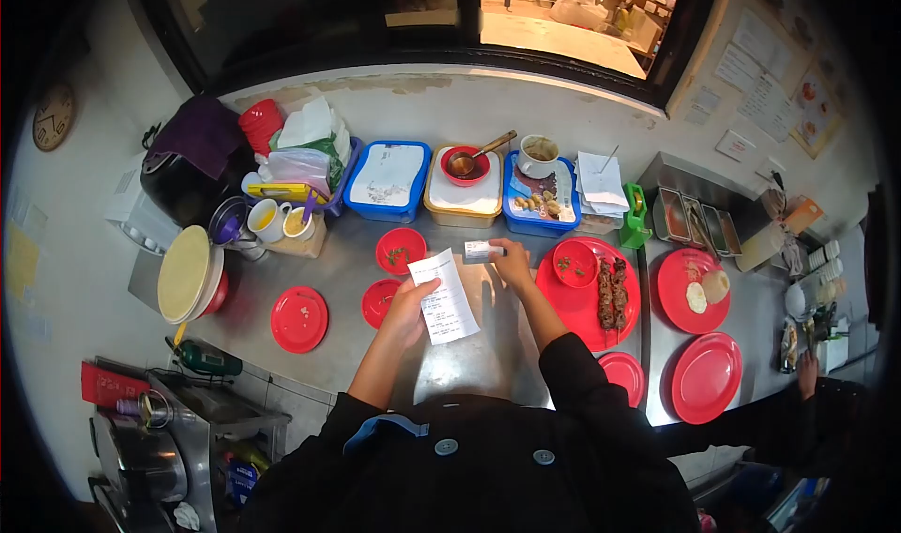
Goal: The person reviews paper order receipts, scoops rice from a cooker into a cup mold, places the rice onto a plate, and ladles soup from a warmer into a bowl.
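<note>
A long printed receipt is gripped in my left hand, its thumb lying over the paper's left side. My right hand pinches a small printed paper slip just above the steel counter. Close to my left hand are two red bowls with bits of green in them; the nearer one is partly covered by the hand. To the right of my right hand, a large red plate carries grilled meat skewers and a small red bowl with green pieces.
Blue-rimmed tubs line the wall, beside a ladle resting in a red bowl. A green tape dispenser stands right of papers on a spike. Further right, a red plate holds food. Another person's hand is at far right.
</note>
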`<state>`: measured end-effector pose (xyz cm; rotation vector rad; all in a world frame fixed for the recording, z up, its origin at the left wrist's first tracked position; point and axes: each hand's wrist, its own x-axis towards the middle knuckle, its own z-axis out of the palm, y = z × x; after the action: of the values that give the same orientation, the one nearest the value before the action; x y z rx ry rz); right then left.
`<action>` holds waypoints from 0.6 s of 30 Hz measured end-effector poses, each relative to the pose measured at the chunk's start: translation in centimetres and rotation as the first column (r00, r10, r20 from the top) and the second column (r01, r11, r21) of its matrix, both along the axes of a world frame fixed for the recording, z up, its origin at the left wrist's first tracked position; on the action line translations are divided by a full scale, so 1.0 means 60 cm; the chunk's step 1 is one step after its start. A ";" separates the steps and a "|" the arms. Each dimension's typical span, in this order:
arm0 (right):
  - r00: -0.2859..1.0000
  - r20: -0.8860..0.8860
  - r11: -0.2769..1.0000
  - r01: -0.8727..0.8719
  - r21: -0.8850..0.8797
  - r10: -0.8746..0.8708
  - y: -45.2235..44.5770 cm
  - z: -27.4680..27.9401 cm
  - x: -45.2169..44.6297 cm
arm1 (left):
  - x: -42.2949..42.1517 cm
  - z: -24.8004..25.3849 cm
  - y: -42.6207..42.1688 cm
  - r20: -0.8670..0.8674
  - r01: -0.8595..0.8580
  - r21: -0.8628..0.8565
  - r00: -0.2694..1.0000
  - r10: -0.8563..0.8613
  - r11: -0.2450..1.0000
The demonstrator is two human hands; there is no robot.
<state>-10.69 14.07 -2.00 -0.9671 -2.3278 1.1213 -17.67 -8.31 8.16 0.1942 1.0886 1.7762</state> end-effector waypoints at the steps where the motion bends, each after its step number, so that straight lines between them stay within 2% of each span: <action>1: 0.995 0.097 1.000 0.028 -0.013 -0.027 -0.001 -0.005 -0.004 | -0.002 -0.003 -0.001 0.018 0.004 -0.001 1.000 -0.004 1.000; 2: 0.993 0.086 0.996 0.070 0.063 -0.075 -0.004 -0.012 -0.001 | -0.006 -0.006 -0.002 0.021 -0.005 -0.003 1.000 0.005 1.000; 3: 0.994 0.089 0.996 0.061 0.061 -0.066 -0.007 -0.011 0.005 | -0.011 -0.010 -0.005 0.044 -0.032 -0.002 0.998 0.032 0.999; 5: 0.970 -0.220 0.958 0.036 -0.286 -0.102 -0.013 0.006 0.025 | -0.022 -0.018 -0.011 0.071 -0.065 -0.003 0.995 0.065 0.998; 6: 0.972 -0.215 0.957 0.033 -0.287 -0.098 -0.023 0.025 0.037 | -0.026 -0.022 -0.014 0.053 -0.041 -0.012 0.998 0.042 0.999; 8: 0.866 -0.445 0.802 -0.093 -0.590 -0.226 -0.048 0.087 0.070 | -0.024 -0.026 -0.013 0.039 -0.015 -0.023 0.999 0.016 1.000; 9: 0.868 -0.442 0.801 -0.090 -0.591 -0.229 -0.059 0.111 0.082 | -0.021 -0.023 -0.011 0.011 -0.017 -0.054 1.000 0.018 0.998; 11: 0.732 -0.594 0.643 -0.283 -0.712 -0.335 -0.077 0.151 0.105 | -0.012 -0.012 -0.002 -0.016 -0.014 -0.086 1.000 0.013 0.996; 13: 0.766 -0.560 0.600 -0.297 -0.743 -0.315 -0.080 0.169 0.127 | 0.000 0.003 0.009 -0.031 -0.044 -0.086 0.999 0.042 0.995; 17: 0.729 -0.625 0.659 -0.327 -0.677 -0.280 -0.095 0.175 0.152 | 0.012 0.008 0.027 0.014 0.017 -0.102 1.000 -0.016 0.995; 18: 0.725 -0.634 0.689 -0.314 -0.653 -0.270 -0.098 0.175 0.156 | 0.015 -0.001 0.031 -0.030 0.067 -0.099 0.997 -0.070 0.993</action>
<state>-1.31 8.22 8.48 -0.5389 -1.2401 2.0757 -16.77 -6.43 8.07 0.1997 1.1766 1.6599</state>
